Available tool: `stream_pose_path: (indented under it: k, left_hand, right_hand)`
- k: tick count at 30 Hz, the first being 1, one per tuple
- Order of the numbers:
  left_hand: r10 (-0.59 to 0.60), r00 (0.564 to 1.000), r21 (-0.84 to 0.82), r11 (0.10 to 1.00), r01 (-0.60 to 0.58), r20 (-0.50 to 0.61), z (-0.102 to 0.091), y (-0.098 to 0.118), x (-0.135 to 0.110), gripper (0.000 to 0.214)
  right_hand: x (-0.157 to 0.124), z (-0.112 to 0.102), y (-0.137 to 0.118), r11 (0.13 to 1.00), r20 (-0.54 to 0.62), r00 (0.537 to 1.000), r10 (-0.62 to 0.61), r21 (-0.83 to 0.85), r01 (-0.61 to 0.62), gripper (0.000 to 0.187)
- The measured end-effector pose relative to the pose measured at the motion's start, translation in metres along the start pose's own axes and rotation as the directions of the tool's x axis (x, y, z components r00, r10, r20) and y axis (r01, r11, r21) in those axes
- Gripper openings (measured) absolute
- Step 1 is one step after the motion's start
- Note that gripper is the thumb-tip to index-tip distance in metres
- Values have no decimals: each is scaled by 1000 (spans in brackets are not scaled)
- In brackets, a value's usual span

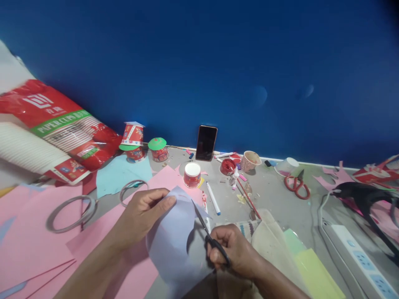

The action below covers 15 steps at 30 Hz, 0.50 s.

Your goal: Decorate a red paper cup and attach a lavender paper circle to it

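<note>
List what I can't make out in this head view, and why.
Head view: part of the scissors' handles, hidden by the right hand.
Head view: what lies directly under the pale sheet, hidden by the sheet itself.
Head view: one end of the power strip, cut off at the lower right corner.
Head view: the smallest print on the paper-cup bag, too small and blurred.

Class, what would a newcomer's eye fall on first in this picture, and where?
The broad blue wall across the top, then the red paper-cup bag at left. In the middle foreground, the left hand holds lilac paper and the right hand black-handled scissors.
</note>
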<state>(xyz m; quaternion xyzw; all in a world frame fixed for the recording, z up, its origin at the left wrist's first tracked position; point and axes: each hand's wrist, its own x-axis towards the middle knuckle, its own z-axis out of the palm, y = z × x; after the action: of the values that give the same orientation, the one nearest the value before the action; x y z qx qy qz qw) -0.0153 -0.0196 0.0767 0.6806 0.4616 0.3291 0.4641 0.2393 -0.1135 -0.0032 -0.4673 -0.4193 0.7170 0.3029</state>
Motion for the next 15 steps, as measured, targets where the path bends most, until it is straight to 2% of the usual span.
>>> stream_pose_path:
  k: [10,15]
  left_hand:
    - [67,997,75,995,-70,47,-7,-5,1,52]
    - [52,996,76,995,-57,68,-6,-7,2,52]
  right_hand:
    - [-2,0,-2,999,28,999,32,32,-33,61]
    - [-2,0,0,999,39,999,20,31,-21,59]
